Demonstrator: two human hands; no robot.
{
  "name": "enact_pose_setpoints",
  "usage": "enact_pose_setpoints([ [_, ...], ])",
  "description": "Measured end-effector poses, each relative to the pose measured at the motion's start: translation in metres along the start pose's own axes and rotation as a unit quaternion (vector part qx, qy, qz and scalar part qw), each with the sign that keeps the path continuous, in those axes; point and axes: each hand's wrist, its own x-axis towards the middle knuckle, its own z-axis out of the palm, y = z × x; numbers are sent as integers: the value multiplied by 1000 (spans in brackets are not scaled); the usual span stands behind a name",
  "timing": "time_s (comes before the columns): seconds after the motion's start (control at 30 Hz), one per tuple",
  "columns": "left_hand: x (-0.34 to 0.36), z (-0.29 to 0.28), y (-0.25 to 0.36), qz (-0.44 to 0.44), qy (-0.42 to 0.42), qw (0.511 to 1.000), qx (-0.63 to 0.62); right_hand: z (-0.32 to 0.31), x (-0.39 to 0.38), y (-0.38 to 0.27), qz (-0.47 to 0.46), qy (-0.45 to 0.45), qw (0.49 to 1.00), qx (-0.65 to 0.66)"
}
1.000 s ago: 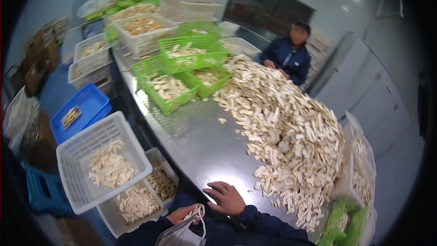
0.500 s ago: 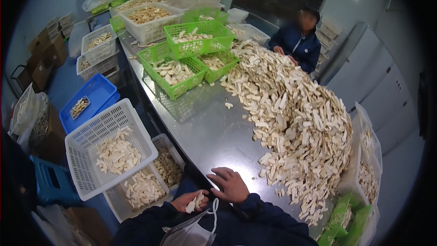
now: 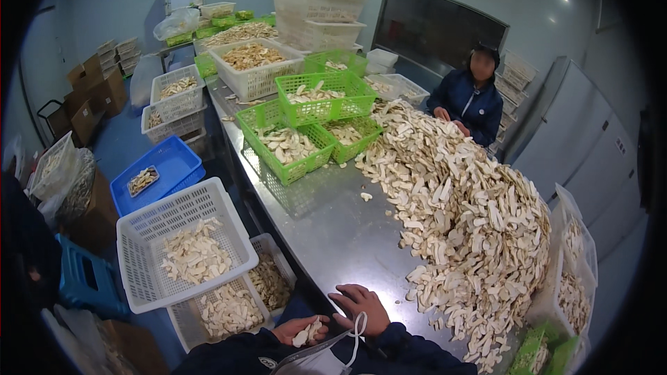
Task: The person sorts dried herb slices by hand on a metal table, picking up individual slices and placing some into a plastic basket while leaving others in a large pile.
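Note:
Close to my body, my left hand [image 3: 292, 330] is curled, palm up, round a few pale dried mushroom slices [image 3: 308, 333]. My right hand [image 3: 368, 311] lies just beside it at the near edge of the metal table [image 3: 333, 236], fingers apart and nothing seen in them. A hanging white face mask [image 3: 323, 361] with its ear loop covers part of the space below my hands. Further right, a large heap of mushroom slices [image 3: 479, 229] spreads along the table. One loose slice [image 3: 365, 196] lies left of the heap.
At my left, a white basket [image 3: 128, 257] of slices rests on other filled baskets, near blue trays [image 3: 177, 149]. Green baskets [image 3: 285, 175] stand stacked on the table. Right of the heap is a translucent bin [image 3: 549, 305]. A co-worker [image 3: 469, 101] stands across the table.
My view has tilted up and shifted left, so the scene sits lower and further right. My left hand still holds the slices; my right hand stays near the table edge.

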Motion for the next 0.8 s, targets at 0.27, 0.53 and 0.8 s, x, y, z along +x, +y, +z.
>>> enact_pose_setpoints([
  [0.27,-4,-2,-2,14,12,1000,-16,0,0,-1,6,-11,1000,2],
  [0.53,-8,-2,-2,16,34,999,-10,2,1,-3,5,-13,1000,5],
  [0.8,-7,-3,-2,16,45,999,-15,3,0,-2,0,4,1000,4],
])
